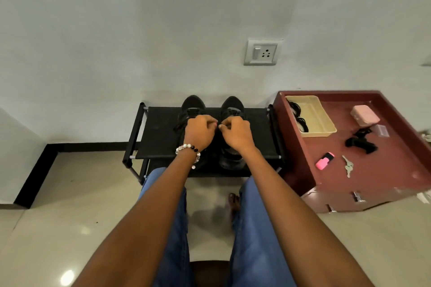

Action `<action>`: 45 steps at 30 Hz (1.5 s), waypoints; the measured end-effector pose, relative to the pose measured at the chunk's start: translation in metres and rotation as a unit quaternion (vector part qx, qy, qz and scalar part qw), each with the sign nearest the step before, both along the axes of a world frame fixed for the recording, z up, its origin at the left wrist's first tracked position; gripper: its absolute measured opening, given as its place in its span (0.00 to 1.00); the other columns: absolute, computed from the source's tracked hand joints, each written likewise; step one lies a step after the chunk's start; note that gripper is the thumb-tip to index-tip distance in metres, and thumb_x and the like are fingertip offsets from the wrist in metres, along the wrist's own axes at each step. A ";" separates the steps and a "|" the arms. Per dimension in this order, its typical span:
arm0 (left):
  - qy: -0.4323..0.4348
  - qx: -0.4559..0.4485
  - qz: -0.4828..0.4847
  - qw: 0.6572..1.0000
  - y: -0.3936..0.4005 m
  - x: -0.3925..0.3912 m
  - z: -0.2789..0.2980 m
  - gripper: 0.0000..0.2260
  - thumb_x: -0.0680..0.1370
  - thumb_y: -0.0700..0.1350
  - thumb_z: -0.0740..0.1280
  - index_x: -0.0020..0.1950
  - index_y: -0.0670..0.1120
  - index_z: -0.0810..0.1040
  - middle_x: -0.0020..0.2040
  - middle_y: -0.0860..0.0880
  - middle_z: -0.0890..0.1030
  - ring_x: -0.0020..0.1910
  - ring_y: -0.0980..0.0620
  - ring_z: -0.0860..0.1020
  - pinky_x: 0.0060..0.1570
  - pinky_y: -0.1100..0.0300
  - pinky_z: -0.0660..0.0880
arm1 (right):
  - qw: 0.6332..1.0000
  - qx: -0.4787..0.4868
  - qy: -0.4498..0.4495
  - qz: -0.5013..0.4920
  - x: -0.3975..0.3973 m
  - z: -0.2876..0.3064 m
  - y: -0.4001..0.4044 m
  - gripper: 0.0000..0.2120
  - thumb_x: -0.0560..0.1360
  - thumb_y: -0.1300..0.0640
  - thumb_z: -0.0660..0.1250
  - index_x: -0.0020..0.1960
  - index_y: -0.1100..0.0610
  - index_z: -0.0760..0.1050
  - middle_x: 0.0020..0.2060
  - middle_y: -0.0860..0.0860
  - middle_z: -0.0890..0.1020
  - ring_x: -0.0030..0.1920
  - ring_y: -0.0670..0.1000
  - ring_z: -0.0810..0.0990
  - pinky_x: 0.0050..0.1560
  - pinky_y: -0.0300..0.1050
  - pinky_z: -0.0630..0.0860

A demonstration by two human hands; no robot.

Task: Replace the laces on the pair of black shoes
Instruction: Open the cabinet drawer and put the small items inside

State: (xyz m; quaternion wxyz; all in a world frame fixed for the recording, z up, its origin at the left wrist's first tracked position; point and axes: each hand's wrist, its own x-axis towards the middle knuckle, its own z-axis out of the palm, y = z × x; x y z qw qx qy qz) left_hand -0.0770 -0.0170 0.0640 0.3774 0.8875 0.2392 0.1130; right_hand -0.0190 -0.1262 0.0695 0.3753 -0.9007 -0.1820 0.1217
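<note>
Two black shoes stand side by side, toes toward the wall, on a low black rack. My left hand, with a bead bracelet at the wrist, lies over the left shoe. My right hand covers the lacing of the right shoe. Both hands have curled fingers, and their fingertips meet in the gap between the shoes, pinching what looks like a black lace. A loose lace end hangs off the left shoe's left side. The hands hide most of the lacing.
To the right stands a maroon cabinet carrying a beige tray with coiled black laces, a pink box, a pink highlighter, keys and a black bundle. My knees sit just before the rack.
</note>
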 end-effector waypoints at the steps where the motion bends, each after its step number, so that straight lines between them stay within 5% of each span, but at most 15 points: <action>1: -0.010 -0.023 -0.021 0.999 -0.010 0.001 0.003 0.08 0.78 0.41 0.66 0.53 0.46 0.84 0.42 0.47 0.85 0.42 0.50 0.82 0.48 0.54 0.79 | 1.000 0.016 -0.003 -0.014 0.000 0.003 -0.011 0.07 0.78 0.56 0.67 0.48 0.58 0.82 0.45 0.56 0.84 0.49 0.55 0.82 0.53 0.51 0.79; 9: -0.046 -0.211 -0.067 0.974 -0.125 0.032 0.005 0.08 0.80 0.36 0.64 0.53 0.39 0.82 0.39 0.45 0.84 0.35 0.53 0.81 0.38 0.65 0.79 | 0.968 0.143 -0.006 -0.204 0.015 0.003 -0.138 0.12 0.77 0.61 0.65 0.37 0.50 0.77 0.34 0.51 0.84 0.36 0.51 0.83 0.47 0.54 0.81; 13: -0.022 -0.251 -0.097 0.963 -0.182 0.058 -0.006 0.07 0.80 0.36 0.64 0.50 0.41 0.82 0.37 0.44 0.83 0.31 0.51 0.80 0.41 0.57 0.81 | 0.945 0.141 -0.004 -0.297 0.030 -0.017 -0.206 0.12 0.77 0.59 0.65 0.35 0.56 0.78 0.30 0.52 0.82 0.35 0.56 0.83 0.44 0.52 0.80; 15: -0.007 -0.245 -0.135 0.960 -0.214 0.071 -0.017 0.07 0.79 0.36 0.65 0.50 0.41 0.83 0.37 0.43 0.84 0.31 0.50 0.80 0.42 0.55 0.81 | 0.923 0.135 0.002 -0.360 0.038 -0.040 -0.241 0.12 0.76 0.55 0.65 0.34 0.56 0.78 0.32 0.54 0.83 0.36 0.58 0.83 0.44 0.57 0.80; 21: 0.014 -0.105 -0.272 0.956 -0.295 0.092 -0.055 0.08 0.76 0.36 0.67 0.52 0.43 0.84 0.47 0.45 0.85 0.45 0.49 0.82 0.51 0.57 0.78 | 0.836 0.055 0.016 -0.546 0.036 -0.096 -0.327 0.10 0.78 0.61 0.64 0.51 0.66 0.81 0.48 0.63 0.83 0.50 0.63 0.80 0.51 0.52 0.74; 24: -0.002 0.025 -0.352 0.936 -0.325 0.107 -0.081 0.10 0.76 0.37 0.66 0.53 0.45 0.84 0.49 0.47 0.84 0.50 0.46 0.78 0.55 0.52 0.74 | 0.833 0.014 0.066 -0.549 0.042 -0.133 -0.364 0.10 0.77 0.63 0.65 0.56 0.65 0.80 0.52 0.62 0.83 0.55 0.63 0.79 0.55 0.48 0.74; 27: -0.002 0.124 -0.415 0.901 -0.342 0.120 -0.103 0.11 0.77 0.42 0.64 0.55 0.48 0.83 0.53 0.49 0.81 0.55 0.45 0.74 0.56 0.50 0.72 | 0.869 -0.017 0.099 -0.485 0.050 -0.160 -0.383 0.15 0.77 0.63 0.66 0.63 0.67 0.75 0.58 0.61 0.81 0.60 0.62 0.78 0.55 0.40 0.70; 30: 0.025 0.188 -0.453 0.871 -0.354 0.130 -0.119 0.13 0.79 0.46 0.63 0.61 0.50 0.80 0.60 0.51 0.77 0.61 0.47 0.71 0.61 0.51 0.66 | 0.899 -0.055 0.099 -0.422 0.061 -0.184 -0.388 0.21 0.76 0.62 0.68 0.68 0.65 0.72 0.63 0.61 0.78 0.64 0.62 0.75 0.64 0.47 0.69; 36: 0.034 0.216 -0.459 0.861 -0.361 0.140 -0.136 0.15 0.77 0.44 0.65 0.64 0.51 0.78 0.63 0.51 0.73 0.64 0.48 0.68 0.61 0.52 0.65 | 0.882 -0.116 0.068 -0.451 0.083 -0.212 -0.394 0.15 0.77 0.62 0.68 0.62 0.63 0.76 0.56 0.60 0.81 0.54 0.61 0.79 0.49 0.46 0.75; 40: 0.035 0.207 -0.436 0.875 -0.366 0.141 -0.139 0.16 0.76 0.42 0.66 0.64 0.51 0.77 0.62 0.52 0.73 0.65 0.48 0.66 0.62 0.51 0.64 | 0.892 -0.151 0.069 -0.421 0.090 -0.217 -0.407 0.13 0.77 0.59 0.67 0.59 0.63 0.76 0.52 0.60 0.82 0.52 0.61 0.78 0.48 0.48 0.73; 45: 0.025 0.217 -0.420 0.881 -0.370 0.137 -0.140 0.15 0.76 0.41 0.66 0.62 0.49 0.78 0.61 0.48 0.73 0.64 0.45 0.69 0.62 0.48 0.64 | 0.878 -0.121 0.098 -0.452 0.062 -0.220 -0.424 0.11 0.75 0.62 0.68 0.56 0.64 0.74 0.48 0.61 0.81 0.46 0.61 0.79 0.41 0.45 0.72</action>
